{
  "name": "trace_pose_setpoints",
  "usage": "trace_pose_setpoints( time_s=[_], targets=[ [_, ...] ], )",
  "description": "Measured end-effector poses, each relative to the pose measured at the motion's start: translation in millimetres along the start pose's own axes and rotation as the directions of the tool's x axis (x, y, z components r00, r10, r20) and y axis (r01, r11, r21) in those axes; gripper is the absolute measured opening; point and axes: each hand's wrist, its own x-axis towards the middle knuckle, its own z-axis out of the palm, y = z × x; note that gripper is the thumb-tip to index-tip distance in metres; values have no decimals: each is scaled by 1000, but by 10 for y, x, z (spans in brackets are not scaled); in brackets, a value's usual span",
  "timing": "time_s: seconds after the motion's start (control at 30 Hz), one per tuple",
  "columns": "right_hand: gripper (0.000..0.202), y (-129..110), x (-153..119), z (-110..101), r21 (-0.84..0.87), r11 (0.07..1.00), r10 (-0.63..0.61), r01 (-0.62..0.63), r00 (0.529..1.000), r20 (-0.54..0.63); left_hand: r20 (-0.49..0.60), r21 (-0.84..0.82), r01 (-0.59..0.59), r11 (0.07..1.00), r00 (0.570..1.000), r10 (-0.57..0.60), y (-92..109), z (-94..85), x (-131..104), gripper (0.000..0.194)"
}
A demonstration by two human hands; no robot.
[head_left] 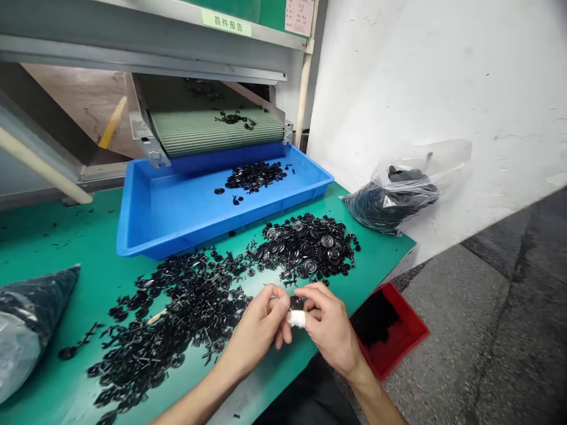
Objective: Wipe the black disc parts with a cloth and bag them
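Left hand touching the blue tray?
Apart. The head view shows green tabletop and piled black parts between the left hand and the near wall of the blue tray.

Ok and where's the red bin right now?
In the head view the red bin is at lower right, just past the edge of the green tabletop, right of the right hand.

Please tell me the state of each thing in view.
Left hand: pinching black round piece
Right hand: curled beside it, grip unclear
Blue tray: open, partly filled
Red bin: open, partly filled
Conveyor belt: sparsely loaded, motion unclear
Bag near wall: partly filled
Far-left bag: filled, closure unclear
Black parts: loose, heaped on table
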Motion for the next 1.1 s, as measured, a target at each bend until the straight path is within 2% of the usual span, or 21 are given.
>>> trace_pose_setpoints(
  time_s=[0.1,0.2,0.27,0.4,0.53,0.63,0.73,0.8,0.83,0.87,0.93,0.97,1.03,1.1],
  targets=[
    [33,8,6,73,102,984,148,-147,989,-5,-19,-52,0,999,1000,-1,-73,-23,-49,32],
    [29,-31,-20,86,80,971,214,-225,968,128,-17,-109,3,994,1000,-5,-130,-28,-108,38],
    [27,-76,-53,59,-3,980,196,-199,959,205,6,-117,19,993,1000,-18,-159,-10,-144,42],
    [21,-133,-94,-29,-145,986,114,-84,971,208,34,-67,89,994,996,-86,-197,55,-188,41],
    [9,-102,-66,-58,-129,988,114,-82,957,267,25,78,72,994,997,-74,-218,87,-208,37],
    [14,-94,-30,-29,-102,987,145,-120,949,279,-5,101,61,993,998,-61,-216,74,-204,37],
    [23,-145,36,-29,-200,980,58,-2,960,274,-4,37,84,996,996,-84,-178,46,-157,45],
    [27,-185,121,-74,-370,918,-61,142,973,222,0,-61,97,993,995,-97,-138,28,-108,51],
    [28,-200,179,-109,-484,854,-120,189,978,169,4,-113,98,989,995,-98,-120,20,-84,53],
    [29,-209,243,-147,-597,777,-172,200,980,103,3,-156,96,983,995,-97,-106,13,-64,54],
    [29,-213,381,-219,-769,624,-239,141,971,-16,2,-209,92,974,996,-94,-95,-1,-39,53],
    [27,-210,447,-245,-821,562,-246,103,968,-47,10,-218,91,972,996,-91,-99,-9,-35,51],
    [23,-201,554,-272,-877,476,-203,66,979,-36,19,-226,90,970,996,-88,-118,-31,-36,48],
    [20,-190,617,-275,-895,443,-147,59,989,-7,8,-253,98,962,995,-99,-136,-62,-39,43]
  ],
)
